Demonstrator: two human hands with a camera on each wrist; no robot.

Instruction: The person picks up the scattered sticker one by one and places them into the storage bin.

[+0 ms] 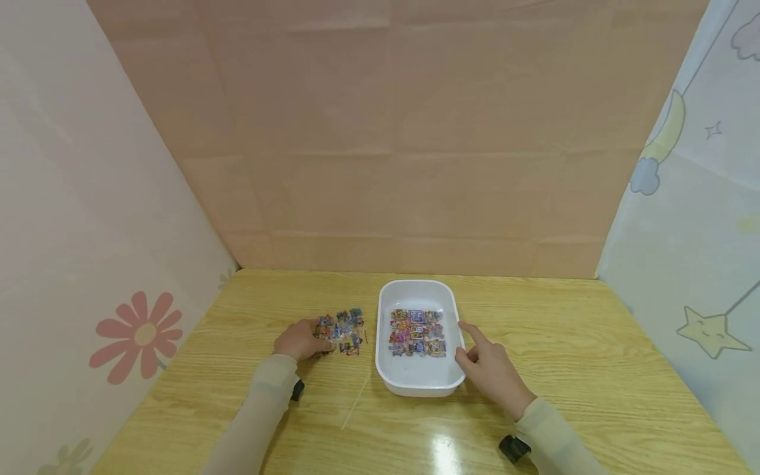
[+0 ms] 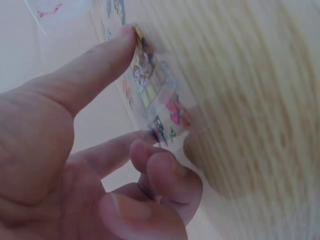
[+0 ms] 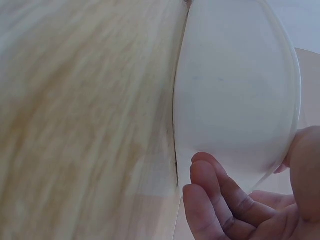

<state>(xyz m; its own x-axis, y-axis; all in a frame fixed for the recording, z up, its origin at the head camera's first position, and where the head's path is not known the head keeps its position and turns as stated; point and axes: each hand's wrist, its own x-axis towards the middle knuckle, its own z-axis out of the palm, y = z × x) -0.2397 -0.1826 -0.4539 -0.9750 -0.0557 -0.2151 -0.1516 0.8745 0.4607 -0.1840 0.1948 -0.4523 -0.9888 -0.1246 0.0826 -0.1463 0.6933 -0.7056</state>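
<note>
A clear sheet of colourful stickers (image 1: 350,330) lies on the table, left of a white plastic tray (image 1: 418,382). My left hand (image 1: 299,340) holds the sheet's left part. In the left wrist view its thumb (image 2: 107,60) and index fingertip touch the see-through sheet (image 2: 150,80), while the other fingers curl. My right hand (image 1: 489,369) grips the tray's right side. The right wrist view shows its thumb at the rim and its fingers (image 3: 205,172) against the outer wall of the tray (image 3: 235,90). Inside the tray is a second group of colourful stickers (image 1: 417,333).
The wood-grain table (image 1: 564,349) runs back to a plain brown backdrop (image 1: 392,165). Patterned panels stand at the left (image 1: 71,198) and right (image 1: 700,231). Dark wrist straps show at both sleeves. A thin pale strip (image 1: 355,402) lies left of the tray.
</note>
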